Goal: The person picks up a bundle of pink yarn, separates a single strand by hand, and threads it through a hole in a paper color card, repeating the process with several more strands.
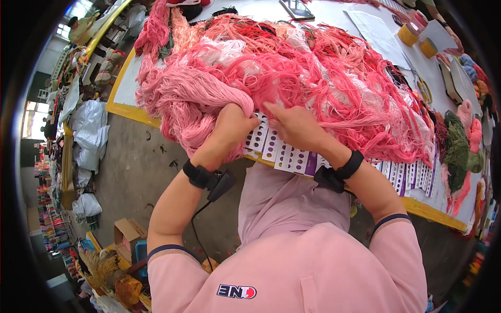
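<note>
My left hand (233, 127) is closed at the end of a thick light-pink skein of thread (195, 99), which bulges over the table's near edge. Close beside it, my right hand (298, 127) has its fingers bent in a pinch at the brighter pink threads (292, 78). What lies between those fingertips is too small and blurred to make out. Under both hands are white cards punched with rows of holes (290, 158), some with purple panels. A large tangled heap of pink, white and red thread spreads beyond my hands.
The white table (123, 83) has a yellow edge. Scissors (424, 89), yellow spools (408, 34), a paper sheet (377, 36) and a phone-like dark device (297, 9) lie farther off. Green thread (457, 156) hangs at the right. White plastic bags (90, 135) and a cardboard box (128, 237) stand left.
</note>
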`<action>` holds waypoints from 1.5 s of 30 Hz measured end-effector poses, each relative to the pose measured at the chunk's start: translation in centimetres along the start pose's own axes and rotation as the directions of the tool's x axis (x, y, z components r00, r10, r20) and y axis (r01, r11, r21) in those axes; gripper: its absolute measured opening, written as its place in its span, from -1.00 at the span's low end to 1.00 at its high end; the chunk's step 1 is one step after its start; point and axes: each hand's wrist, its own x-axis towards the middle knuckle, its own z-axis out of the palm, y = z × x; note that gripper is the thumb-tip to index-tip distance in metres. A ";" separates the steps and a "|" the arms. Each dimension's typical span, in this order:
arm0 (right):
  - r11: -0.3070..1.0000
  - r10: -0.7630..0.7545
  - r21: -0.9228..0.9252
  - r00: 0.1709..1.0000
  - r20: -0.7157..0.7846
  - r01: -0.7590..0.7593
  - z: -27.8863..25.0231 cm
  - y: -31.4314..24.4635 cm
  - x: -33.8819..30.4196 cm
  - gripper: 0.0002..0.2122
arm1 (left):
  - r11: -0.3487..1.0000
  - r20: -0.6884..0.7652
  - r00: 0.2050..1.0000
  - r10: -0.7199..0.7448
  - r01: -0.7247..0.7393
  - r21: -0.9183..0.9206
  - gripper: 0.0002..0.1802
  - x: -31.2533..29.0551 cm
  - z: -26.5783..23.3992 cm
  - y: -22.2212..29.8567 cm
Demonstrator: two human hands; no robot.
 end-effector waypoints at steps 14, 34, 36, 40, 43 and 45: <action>0.989 0.143 -0.009 0.967 0.212 -0.145 -0.4 -0.3 2.6 -0.84 | 0.741 0.405 0.913 -0.054 0.308 -0.597 -0.86 0.3 -2.4 1.6; 0.992 0.120 -0.043 0.981 0.152 -0.115 -0.2 -0.6 1.7 -0.84 | 0.575 0.332 0.943 -0.038 0.292 -0.764 -0.86 -0.1 -4.0 -0.1; 0.995 0.098 -0.049 0.985 0.145 -0.092 -0.1 -0.7 1.5 -0.85 | 0.433 0.467 0.882 -0.064 0.446 -0.783 -0.87 -0.1 -4.2 -0.4; 0.989 0.122 -0.110 0.969 0.216 -0.100 -0.6 -0.6 1.9 -0.82 | 0.480 0.389 0.921 0.017 0.334 -0.811 -0.88 -0.8 -3.3 -0.1; 0.907 0.104 0.349 0.928 0.356 -0.236 -1.4 1.0 2.5 -0.76 | 0.736 0.341 0.930 0.133 0.138 -0.662 -0.89 -1.5 -2.4 1.0; 0.574 0.296 0.605 0.828 0.476 -0.552 -1.6 1.3 2.8 -0.81 | 0.828 0.331 0.924 0.193 0.028 -0.561 -0.88 -1.5 -2.2 1.0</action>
